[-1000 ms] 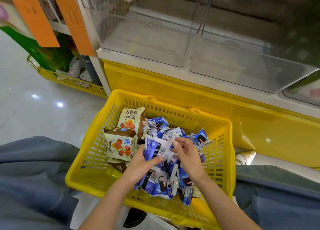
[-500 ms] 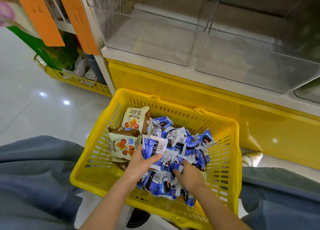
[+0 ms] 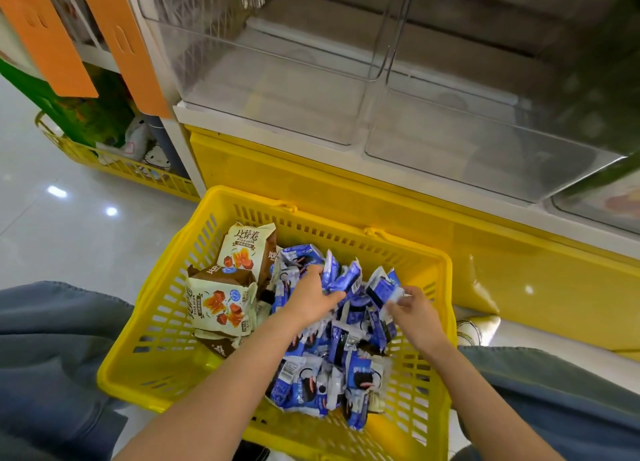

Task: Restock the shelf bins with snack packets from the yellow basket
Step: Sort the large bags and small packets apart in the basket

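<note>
**Both hands in the snack basket**

The yellow basket [image 3: 242,194] sits below the clear shelf bins [image 3: 277,100]. It is heaped with glossy blue packets [image 3: 311,384] on the right and cream-and-brown packs [image 3: 218,301] on the left. The left hand [image 3: 311,297] grips a bunch of blue packets. The right hand [image 3: 415,316] pinches one at the heap's far edge. Half a second ago the right hand lay lower, buried in the heap.

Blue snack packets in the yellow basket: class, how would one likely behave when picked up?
Probably light: the left hand grips several blue packets at once. Likely floppy and crinkly, since they lie bent and crumpled in the yellow basket. Their glossy film may be slippery.
</note>
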### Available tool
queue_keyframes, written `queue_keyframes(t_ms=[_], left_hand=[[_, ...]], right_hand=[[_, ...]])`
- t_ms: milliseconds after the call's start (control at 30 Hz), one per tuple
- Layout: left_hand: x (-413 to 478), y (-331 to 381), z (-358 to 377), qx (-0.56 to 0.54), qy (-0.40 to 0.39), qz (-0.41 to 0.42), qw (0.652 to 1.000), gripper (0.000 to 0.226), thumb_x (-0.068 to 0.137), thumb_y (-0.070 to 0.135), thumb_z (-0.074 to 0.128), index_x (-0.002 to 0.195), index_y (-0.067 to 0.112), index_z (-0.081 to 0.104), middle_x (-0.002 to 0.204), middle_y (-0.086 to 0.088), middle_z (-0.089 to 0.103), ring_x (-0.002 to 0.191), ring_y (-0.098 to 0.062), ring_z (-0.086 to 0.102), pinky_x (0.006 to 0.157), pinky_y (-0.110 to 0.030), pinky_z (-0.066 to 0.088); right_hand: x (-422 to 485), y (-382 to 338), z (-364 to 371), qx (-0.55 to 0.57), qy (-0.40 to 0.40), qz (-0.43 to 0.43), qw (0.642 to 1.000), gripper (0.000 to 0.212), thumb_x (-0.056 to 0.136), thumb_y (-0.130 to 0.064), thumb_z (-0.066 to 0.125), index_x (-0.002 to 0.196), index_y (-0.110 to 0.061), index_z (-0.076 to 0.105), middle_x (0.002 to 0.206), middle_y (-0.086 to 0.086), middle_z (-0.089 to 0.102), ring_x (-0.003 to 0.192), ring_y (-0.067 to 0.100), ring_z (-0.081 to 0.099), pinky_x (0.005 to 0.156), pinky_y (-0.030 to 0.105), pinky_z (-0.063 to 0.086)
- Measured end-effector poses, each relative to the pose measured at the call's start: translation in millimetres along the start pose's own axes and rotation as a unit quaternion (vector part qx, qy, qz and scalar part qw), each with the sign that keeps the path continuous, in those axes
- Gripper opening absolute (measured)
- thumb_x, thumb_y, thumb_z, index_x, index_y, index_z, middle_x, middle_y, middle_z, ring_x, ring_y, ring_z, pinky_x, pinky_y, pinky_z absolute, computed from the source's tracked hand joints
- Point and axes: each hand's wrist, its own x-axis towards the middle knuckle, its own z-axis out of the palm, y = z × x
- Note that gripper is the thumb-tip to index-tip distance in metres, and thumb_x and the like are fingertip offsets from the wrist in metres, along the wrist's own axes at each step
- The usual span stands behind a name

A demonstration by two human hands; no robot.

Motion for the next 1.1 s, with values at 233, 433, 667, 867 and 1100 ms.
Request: queue_keyframes(t_ms=[233, 433, 667, 867, 1100], left_hand=[[-37, -38, 4, 0.148, 0.006, 0.106, 0.983, 0.033, 0.095, 0.026, 0.049, 0.126, 0.019, 0.041, 0.114, 0.001, 0.052, 0.092, -0.011, 0.054, 0.08, -0.025, 0.045], [-61, -84, 14, 0.365, -0.163, 0.102, 0.911, 0.046, 0.093, 0.029, 0.05, 0.136, 0.016, 0.037, 0.134, -0.003, 0.042, 0.124, -0.019, 0.037, 0.101, -0.036, 0.033], [-59, -84, 13, 0.443, -0.175, 0.076, 0.876, 0.047, 0.085, 0.04, 0.06, 0.119, 0.012, 0.046, 0.121, -0.007, 0.048, 0.111, -0.025, 0.047, 0.093, -0.037, 0.036], [-65, -93, -18, 0.309, -0.228, -0.031, 0.923, 0.059, 0.073, 0.038, 0.073, 0.122, 0.024, 0.042, 0.127, 0.005, 0.048, 0.113, -0.015, 0.047, 0.096, -0.029, 0.04], [-68, -99, -41, 0.194, -0.142, -0.026, 0.97, 0.019, 0.084, 0.025, 0.066, 0.098, 0.019, 0.057, 0.102, -0.004, 0.064, 0.084, -0.013, 0.059, 0.077, -0.027, 0.049]], right_hand=[[-22, 38, 35, -0.129, -0.088, -0.041, 0.987, 0.04, 0.089, -0.017, 0.062, 0.126, -0.016, 0.047, 0.129, 0.002, 0.053, 0.114, 0.012, 0.052, 0.09, 0.017, 0.04], [-30, 49, 50, -0.372, -0.22, -0.09, 0.898, 0.067, 0.088, -0.034, 0.061, 0.145, -0.018, 0.028, 0.148, 0.001, 0.033, 0.137, 0.022, 0.027, 0.111, 0.035, 0.026], [-32, 42, 47, -0.335, -0.184, -0.105, 0.918, 0.042, 0.087, -0.034, 0.062, 0.125, -0.018, 0.05, 0.121, 0.003, 0.051, 0.107, 0.019, 0.051, 0.087, 0.029, 0.043], [-10, 10, 29, -0.058, -0.025, -0.057, 0.996, 0.025, 0.088, -0.037, 0.061, 0.077, -0.017, 0.049, 0.059, -0.003, 0.052, 0.043, 0.003, 0.046, 0.039, 0.012, 0.034], [1, 4, 35, 0.058, 0.035, 0.012, 0.998, 0.055, 0.089, -0.02, 0.062, 0.133, -0.001, 0.035, 0.125, 0.014, 0.053, 0.111, 0.022, 0.054, 0.08, 0.024, 0.048]])
